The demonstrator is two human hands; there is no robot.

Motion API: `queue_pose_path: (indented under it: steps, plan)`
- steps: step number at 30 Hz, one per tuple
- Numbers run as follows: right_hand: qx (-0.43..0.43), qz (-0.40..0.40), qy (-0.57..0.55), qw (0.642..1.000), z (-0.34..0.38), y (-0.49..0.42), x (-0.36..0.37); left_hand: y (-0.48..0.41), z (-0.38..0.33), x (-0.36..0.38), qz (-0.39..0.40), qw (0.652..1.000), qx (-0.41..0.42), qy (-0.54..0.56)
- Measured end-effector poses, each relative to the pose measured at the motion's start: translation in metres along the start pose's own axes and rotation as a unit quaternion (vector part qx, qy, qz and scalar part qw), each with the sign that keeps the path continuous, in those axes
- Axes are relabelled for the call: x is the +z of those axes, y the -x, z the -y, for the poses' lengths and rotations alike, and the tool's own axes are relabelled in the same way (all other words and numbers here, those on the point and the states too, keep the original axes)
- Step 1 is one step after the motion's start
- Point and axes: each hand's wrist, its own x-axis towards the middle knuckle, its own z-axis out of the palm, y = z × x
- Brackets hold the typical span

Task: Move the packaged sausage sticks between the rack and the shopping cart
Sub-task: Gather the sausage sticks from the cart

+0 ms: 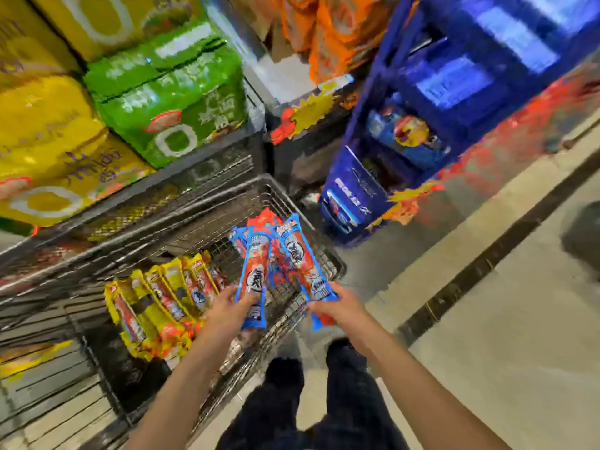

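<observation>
My left hand [232, 308] grips the lower end of a blue-edged sausage stick pack [255, 271]. My right hand [336, 306] grips a bunch of similar blue and red packs [297, 254] by their lower ends. Both bunches fan upward over the wire basket [207, 203] in front of me. Several yellow sausage stick packs [162, 303] lie in a row inside the basket, left of my left hand. The frame is blurred, so the number of packs in each hand is unclear.
Large yellow bags [45, 125] and green bags [172, 89] are stacked behind the basket at the left. A blue display stand [422, 125] with orange bags [331, 30] above stands at the right. Tiled floor [487, 336] and my legs [311, 401] lie below.
</observation>
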Motion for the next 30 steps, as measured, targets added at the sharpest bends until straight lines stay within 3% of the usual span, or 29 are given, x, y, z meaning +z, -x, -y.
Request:
queue_pose_path:
  steps: [10,18,22,30]
  plan:
    - [-0.018,-0.154,-0.236,0.959,-0.058,0.109,-0.175,0.089,-0.084,0.166,0.133,0.974,0.117,-0.138]
    - [-0.049,-0.203,-0.435,0.876,-0.106,0.162,-0.299,0.143,-0.102,0.316,0.239,0.939,0.122,-0.217]
    - [-0.052,-0.232,-0.486,0.841,-0.128,0.178,-0.364,0.165,-0.106,0.382,0.248,0.921,0.148,-0.261]
    - [-0.078,-0.203,-0.449,0.866,-0.103,0.178,-0.457,0.156,-0.152,0.465,0.240,0.918,0.163,-0.269]
